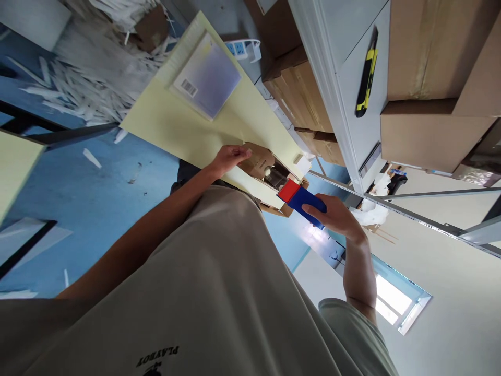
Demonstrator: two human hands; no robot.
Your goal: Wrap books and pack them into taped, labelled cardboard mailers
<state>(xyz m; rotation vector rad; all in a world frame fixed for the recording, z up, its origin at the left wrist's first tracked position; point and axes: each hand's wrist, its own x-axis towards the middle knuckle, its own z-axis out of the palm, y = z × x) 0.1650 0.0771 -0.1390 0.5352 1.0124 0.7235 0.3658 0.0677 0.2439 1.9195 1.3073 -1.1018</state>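
A small brown cardboard box (258,161) lies open on a pale yellow table (164,112), close in front of my body. My left hand (231,157) is closed, with its fingertips pinched at the edge of the box's flap. In my right hand (332,213) is a blue block with a red end (307,202), gripped between thumb and fingers. Its red end points into the box opening, where something dark and partly see-through shows. Whether the block touches the box I cannot tell.
A flat package with a barcode (209,78) lies on the table. A power strip (242,49) sits behind it. On the shelf at right are a yellow-black utility knife (367,73), a phone (370,159) and large cartons (426,52). White scraps (84,89) litter the blue floor.
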